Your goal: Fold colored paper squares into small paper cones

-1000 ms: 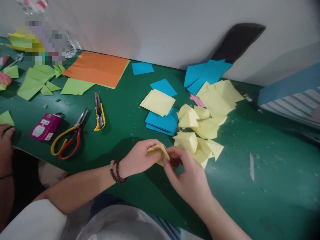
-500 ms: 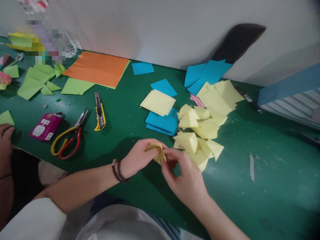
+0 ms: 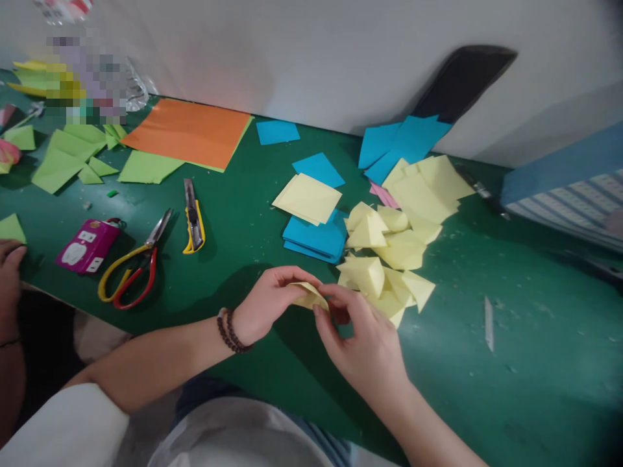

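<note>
A small curved piece of yellow paper (image 3: pixel 309 297) is held between both hands over the front of the green table. My left hand (image 3: pixel 267 303) has its fingers closed on the paper's left side. The thumb and fingertips of my right hand (image 3: pixel 363 337) pinch its right end. Just beyond the hands lie a stack of blue paper (image 3: pixel 318 239) with flat yellow sheets (image 3: pixel 309 198) on top, and folded yellow pieces (image 3: pixel 370 230) to the right.
Scissors (image 3: pixel 139 263), a yellow cutter (image 3: pixel 194 220) and a purple box (image 3: pixel 88 246) lie left. Orange paper (image 3: pixel 192 133) and green scraps (image 3: pixel 73 152) are behind them. Another person's hand (image 3: pixel 10 259) rests at the left edge. A blue box (image 3: pixel 564 181) stands right.
The yellow paper has tilted and flattened between my fingers, showing less of its inner side. My left thumb has drawn back from inside it.
</note>
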The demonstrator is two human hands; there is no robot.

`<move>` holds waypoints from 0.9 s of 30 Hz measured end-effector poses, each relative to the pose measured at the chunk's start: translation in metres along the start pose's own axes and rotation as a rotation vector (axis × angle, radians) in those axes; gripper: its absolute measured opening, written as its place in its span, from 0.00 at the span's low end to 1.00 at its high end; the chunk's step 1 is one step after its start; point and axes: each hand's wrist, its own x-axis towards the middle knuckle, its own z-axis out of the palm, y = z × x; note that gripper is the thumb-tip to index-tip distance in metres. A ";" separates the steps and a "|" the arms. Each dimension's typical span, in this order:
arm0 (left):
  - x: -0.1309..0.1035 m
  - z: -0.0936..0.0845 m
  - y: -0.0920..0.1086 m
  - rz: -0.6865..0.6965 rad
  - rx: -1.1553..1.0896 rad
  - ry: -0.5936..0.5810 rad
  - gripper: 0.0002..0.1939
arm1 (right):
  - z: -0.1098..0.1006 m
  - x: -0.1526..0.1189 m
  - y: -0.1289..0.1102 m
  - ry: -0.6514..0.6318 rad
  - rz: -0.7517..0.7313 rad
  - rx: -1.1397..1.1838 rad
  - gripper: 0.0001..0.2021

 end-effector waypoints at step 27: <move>-0.003 -0.003 0.007 -0.111 0.275 -0.138 0.07 | -0.021 0.008 0.002 -0.136 0.195 0.317 0.10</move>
